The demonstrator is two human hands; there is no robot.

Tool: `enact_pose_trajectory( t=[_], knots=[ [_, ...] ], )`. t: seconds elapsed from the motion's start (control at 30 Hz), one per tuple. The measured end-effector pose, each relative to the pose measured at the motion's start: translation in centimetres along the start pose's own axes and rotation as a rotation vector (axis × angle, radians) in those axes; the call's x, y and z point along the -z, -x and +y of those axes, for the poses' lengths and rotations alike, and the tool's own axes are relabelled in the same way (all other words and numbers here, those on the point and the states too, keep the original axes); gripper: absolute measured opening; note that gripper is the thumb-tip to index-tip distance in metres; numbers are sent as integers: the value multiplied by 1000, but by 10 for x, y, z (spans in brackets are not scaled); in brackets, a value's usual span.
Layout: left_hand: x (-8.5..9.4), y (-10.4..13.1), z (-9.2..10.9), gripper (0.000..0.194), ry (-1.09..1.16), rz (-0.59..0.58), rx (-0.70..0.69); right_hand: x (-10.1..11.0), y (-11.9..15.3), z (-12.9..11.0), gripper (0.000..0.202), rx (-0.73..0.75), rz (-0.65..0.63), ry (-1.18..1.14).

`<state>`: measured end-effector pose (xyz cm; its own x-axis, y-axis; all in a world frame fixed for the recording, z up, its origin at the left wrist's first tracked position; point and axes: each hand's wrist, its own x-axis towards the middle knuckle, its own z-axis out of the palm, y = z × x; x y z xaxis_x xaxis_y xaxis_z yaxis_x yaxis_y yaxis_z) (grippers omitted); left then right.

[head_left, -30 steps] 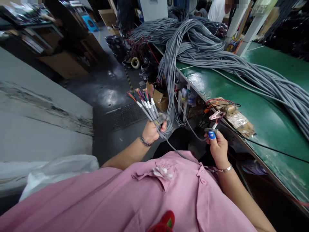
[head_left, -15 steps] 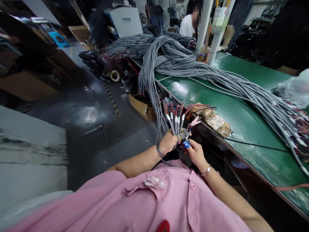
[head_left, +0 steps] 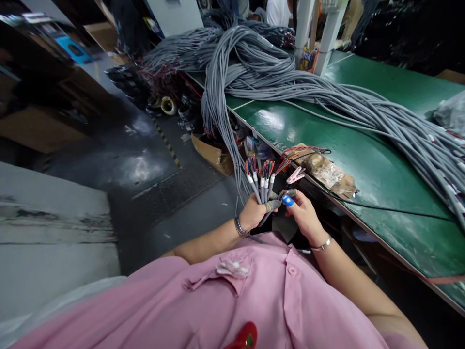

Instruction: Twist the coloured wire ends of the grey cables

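My left hand (head_left: pixel 255 212) is wrapped round several grey cables (head_left: pixel 262 190), their white-banded ends and stripped coloured wires pointing up. Close to its right, my right hand (head_left: pixel 301 209) is pinched, with a blue cover on the thumb and a grey one on a finger. What lies between those fingertips is too small to make out. A pink clip (head_left: pixel 295 175) stands just above my right hand, near the table edge. Some grey cables hang down from the table behind my left hand.
A thick bundle of grey cables (head_left: pixel 312 89) lies across the green table (head_left: pixel 395 182). A taped brown package (head_left: pixel 329 174) sits at the table's near edge. An open cardboard box (head_left: pixel 209 154) is on the floor. Part of a person in white (head_left: pixel 278 12) shows behind.
My right hand has moved right and slightly up, away from the bundle in my left hand. The view has tilted down. A loose cable end now shows below my right hand.
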<state>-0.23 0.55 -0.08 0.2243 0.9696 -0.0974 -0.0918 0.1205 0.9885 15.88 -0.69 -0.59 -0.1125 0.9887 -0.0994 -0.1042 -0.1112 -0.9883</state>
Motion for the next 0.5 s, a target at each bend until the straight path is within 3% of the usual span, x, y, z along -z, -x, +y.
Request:
enact_pose_trajectory(
  t=[0.13, 0.23, 0.33, 0.5],
  knots=[
    [0, 2, 0, 22, -24, 1, 6, -8, -6, -6, 23, 22, 19, -31],
    [2, 2, 2, 24, -68, -62, 32, -10, -5, -3, 20, 42, 70, -69],
    [3, 2, 5, 27, -56, -140, 77, -13, -1, 4, 22, -34, 100, -163],
    [1, 4, 7, 30, 38, -154, 94, -13, -1, 14, 22, -181, 187, -418]
  ],
)
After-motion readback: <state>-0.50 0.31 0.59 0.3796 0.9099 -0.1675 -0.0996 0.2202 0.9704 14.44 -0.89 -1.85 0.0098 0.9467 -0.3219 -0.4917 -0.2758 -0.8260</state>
